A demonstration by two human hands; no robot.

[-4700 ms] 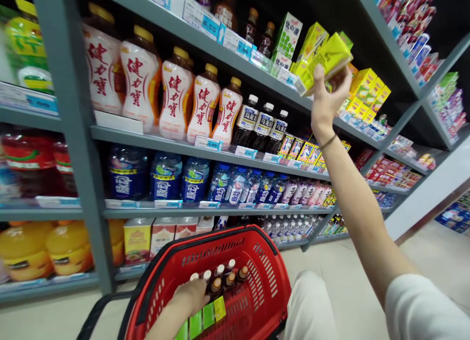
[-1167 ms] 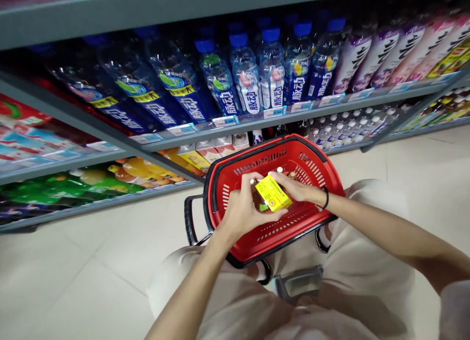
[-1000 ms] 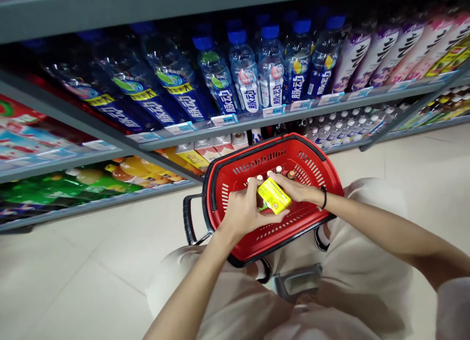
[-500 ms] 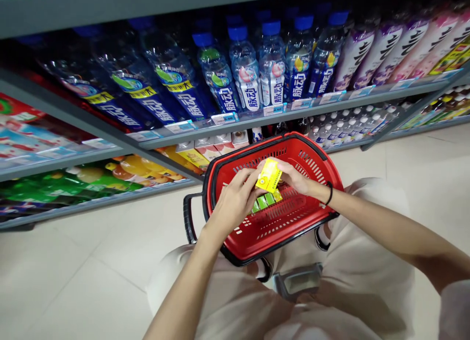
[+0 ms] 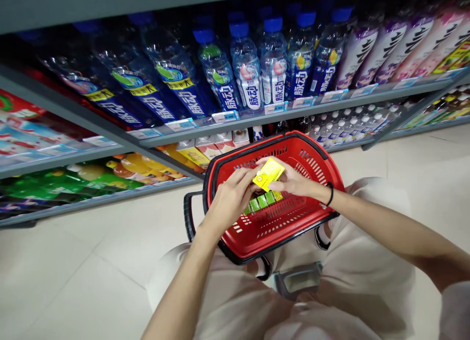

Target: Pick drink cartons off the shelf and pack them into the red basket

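Note:
A small yellow box [image 5: 270, 173] with a barcode is held between my two hands, above the red shopping basket [image 5: 253, 242]. My left hand [image 5: 235, 191] has its fingertips against the box's left side. My right hand [image 5: 293, 178] grips the box from the right, its thumb on the near edge and a black band at the wrist. Below them, several small green boxes [image 5: 262, 201] lie in a row on the basket floor, with yellow packaging at the row's right end. My hands partly hide the basket's contents.
Ahead stands a store shelf [image 5: 205, 127] with blue-capped drink bottles [image 5: 253, 85] and purple-and-white bottles [image 5: 356, 54]. Cartons and small bottles [image 5: 345, 127] fill the lower shelf. The basket's black handle [image 5: 189, 215] juts left. My knees flank the basket; a grey stool [image 5: 297, 283] shows between my legs.
The yellow box has been turned in my fingers and lies more level. My right thumb has shifted to its near edge. The basket stays in place.

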